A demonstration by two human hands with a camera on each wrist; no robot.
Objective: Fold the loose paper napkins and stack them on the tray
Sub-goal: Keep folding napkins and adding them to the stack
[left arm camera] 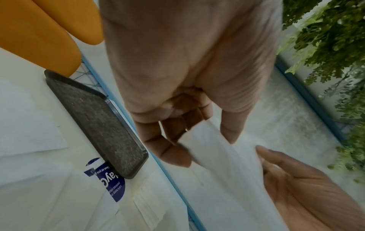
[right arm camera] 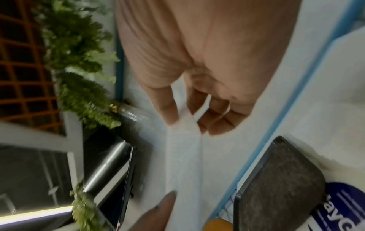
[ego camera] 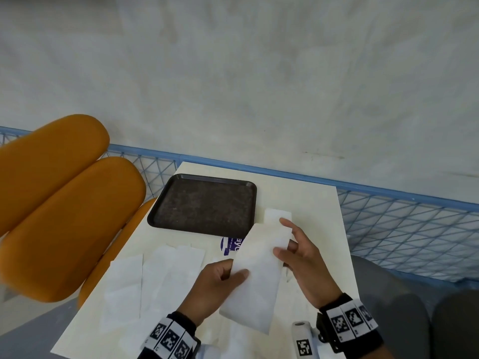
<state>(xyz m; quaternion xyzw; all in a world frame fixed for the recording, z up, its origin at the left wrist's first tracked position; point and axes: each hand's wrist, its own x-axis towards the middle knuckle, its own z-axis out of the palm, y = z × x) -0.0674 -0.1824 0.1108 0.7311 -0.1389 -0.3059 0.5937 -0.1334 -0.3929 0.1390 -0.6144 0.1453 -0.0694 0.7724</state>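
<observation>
Two orange chair backs (ego camera: 59,203) stand at the left edge of the cream tabletop (ego camera: 311,203). A blue mesh railing (ego camera: 404,218) runs behind it, before a pale grey floor. A blue round sticker (ego camera: 232,245) with white lettering lies on the tabletop. Green fern-like plants (right arm camera: 79,87) and a clear bulb (right arm camera: 130,113) show in the right wrist view.

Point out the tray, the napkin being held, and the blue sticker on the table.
tray (ego camera: 202,203): head view, its dark bare floor.
held napkin (ego camera: 259,281): head view, middle of the sheet.
blue sticker (ego camera: 230,246): head view, its visible part below the tray.
</observation>
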